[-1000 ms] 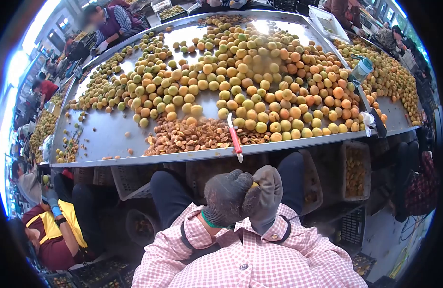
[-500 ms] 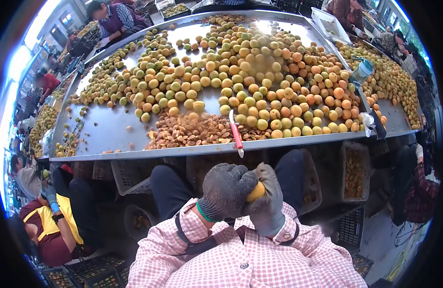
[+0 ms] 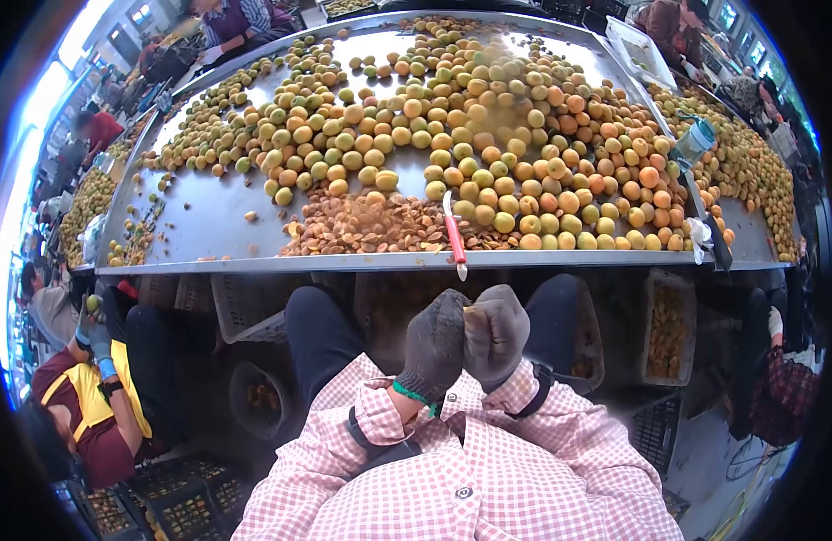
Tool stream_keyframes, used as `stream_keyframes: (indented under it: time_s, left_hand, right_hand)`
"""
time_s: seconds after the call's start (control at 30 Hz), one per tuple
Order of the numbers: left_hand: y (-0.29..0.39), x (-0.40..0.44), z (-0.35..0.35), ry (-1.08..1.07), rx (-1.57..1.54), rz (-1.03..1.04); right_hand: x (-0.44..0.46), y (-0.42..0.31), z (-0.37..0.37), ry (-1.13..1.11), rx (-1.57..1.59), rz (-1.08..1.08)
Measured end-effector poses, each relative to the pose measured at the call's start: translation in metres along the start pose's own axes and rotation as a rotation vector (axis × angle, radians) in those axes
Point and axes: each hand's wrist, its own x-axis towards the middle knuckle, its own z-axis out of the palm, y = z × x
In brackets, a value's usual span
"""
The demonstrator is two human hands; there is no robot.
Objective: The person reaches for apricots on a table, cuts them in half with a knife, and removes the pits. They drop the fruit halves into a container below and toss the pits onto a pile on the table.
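My left hand [image 3: 434,347], in a dark grey knitted glove with a green cuff edge, is closed and pressed against my right hand [image 3: 495,335]. The right wears a grey glove too, its fingers curled in. Between the fingertips shows a small yellow bit of an apricot [image 3: 467,309]; the gloves hide most of it. Just beyond the hands, a knife [image 3: 455,236] with a red handle lies across the table's front rim, its blade toward the fruit. Behind it sit a heap of brown apricot pits [image 3: 366,224] and many whole yellow-orange apricots [image 3: 488,194].
The metal table [image 3: 227,216] has a raised rim. Under it stand a pale crate [image 3: 245,311] and a fruit-filled crate [image 3: 668,329]. A bucket [image 3: 259,401] is by my left leg. A bottle [image 3: 695,140] stands at right. Co-workers sit around, one in a yellow apron [image 3: 126,383].
Both hands have turned upright, knuckles up, and drawn tighter together. The apricot, plainly visible between them before, is now nearly hidden. The view has shifted slightly.
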Motion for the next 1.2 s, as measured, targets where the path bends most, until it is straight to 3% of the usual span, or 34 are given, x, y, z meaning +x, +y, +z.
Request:
stream_keyframes:
  time_s: [0.07,0.13,0.2,0.23,0.27,0.33,0.4,0.47,0.5,0.53,0.6,0.63,0.67,0.73,0.77,0.8,0.87,0.9,0.93,0.97,1.0,1.03,1.07,1.1,1.13,1.17,1.2]
  left_hand:
    - [-0.016,-0.007,0.006,-0.02,0.104,0.052]
    - [-0.023,-0.012,0.008,-0.07,0.106,-0.007]
    - [-0.026,-0.008,0.009,-0.123,0.105,-0.045]
    - [-0.026,-0.006,0.008,-0.095,0.041,-0.027]
    - [-0.026,-0.004,0.006,-0.064,-0.022,-0.009]
    - [-0.023,0.005,-0.007,-0.141,-0.12,0.01]
    - [-0.017,0.012,-0.018,-0.234,-0.222,0.022]
    - [-0.014,0.021,-0.022,-0.403,-1.147,-1.215]
    - [-0.019,0.019,-0.018,-0.404,-1.112,-1.103]
    - [-0.04,0.017,-0.009,-0.421,-1.11,-1.105]
    - [-0.088,0.014,0.007,-0.138,-0.338,-0.389]
    - [-0.071,0.033,-0.008,-0.121,-0.909,-1.028]
    - [-0.072,0.039,-0.007,-0.127,-0.907,-1.026]
    - [-0.081,0.047,-0.005,-0.17,-0.772,-1.125]
    - [-0.142,0.03,0.011,-0.32,-0.53,-0.751]
    - [-0.135,0.034,0.01,-0.325,-0.524,-0.752]
    - [-0.112,0.044,0.011,-0.428,-0.367,-0.687]
    - [-0.116,0.044,0.016,-0.432,-0.368,-0.687]
    - [-0.124,0.043,0.023,-0.541,-0.263,-0.531]
    - [-0.129,0.041,0.028,-0.644,-0.157,-0.374]
    - [-0.107,0.044,0.029,-0.642,-0.157,-0.373]
    - [-0.067,0.051,0.027,-0.587,-0.789,-0.753]
    - [-0.045,0.055,0.026,-0.47,-1.429,-1.112]
    - [-0.053,0.053,0.028,-0.473,-1.425,-1.11]
    - [-0.065,0.048,0.031,-0.53,-0.711,-0.584]
    - [-0.077,0.046,0.035,-0.509,-0.004,-0.05]
    - [-0.071,0.051,0.038,-0.506,-0.001,-0.044]
  right_hand:
    - [-0.004,0.009,-0.003,-0.2,-0.105,-0.072]
    - [-0.009,0.017,-0.003,-0.254,-0.118,-0.109]
    - [-0.007,0.017,-0.003,-0.278,-0.153,-0.011]
    - [-0.007,0.009,-0.008,-0.33,-0.08,0.229]
    - [-0.002,0.0,-0.013,-0.327,-0.083,0.225]
    - [0.01,-0.014,-0.02,-0.417,-0.215,0.001]
    - [-0.006,0.004,-0.032,-0.537,-0.197,0.002]
    - [-0.022,0.019,-0.038,-0.402,0.461,0.704]
    - [-0.012,0.013,-0.045,-0.317,0.609,1.003]
    - [-0.013,0.017,-0.051,-0.302,0.603,1.003]
    - [-0.018,0.029,-0.061,-0.088,1.268,1.255]
    - [-0.02,0.033,-0.065,-0.084,1.241,1.302]
    - [-0.02,0.032,-0.067,-0.079,1.241,1.297]
    - [-0.019,0.03,-0.067,-0.117,1.05,1.21]
    - [-0.018,0.029,-0.067,-0.142,0.919,1.182]
    - [-0.016,0.025,-0.066,-0.135,0.923,1.183]
    - [-0.013,0.017,-0.063,-0.218,0.354,0.785]
    - [-0.015,0.019,-0.061,-0.211,0.289,0.661]
    - [-0.015,0.019,-0.064,-0.21,0.288,0.662]
    - [-0.015,0.02,-0.067,-0.267,0.11,0.535]
    - [-0.015,0.021,-0.069,-0.32,-0.065,0.403]
    - [-0.015,0.022,-0.068,-0.318,-0.064,0.399]
    - [-0.017,0.022,-0.068,-0.265,0.199,0.564]
    - [-0.018,0.023,-0.067,-0.205,0.465,0.723]
    - [-0.017,0.023,-0.069,-0.199,0.465,0.718]
    - [-0.015,0.023,-0.073,-0.135,0.672,0.887]
    - [-0.013,0.023,-0.074,-0.069,0.882,1.052]
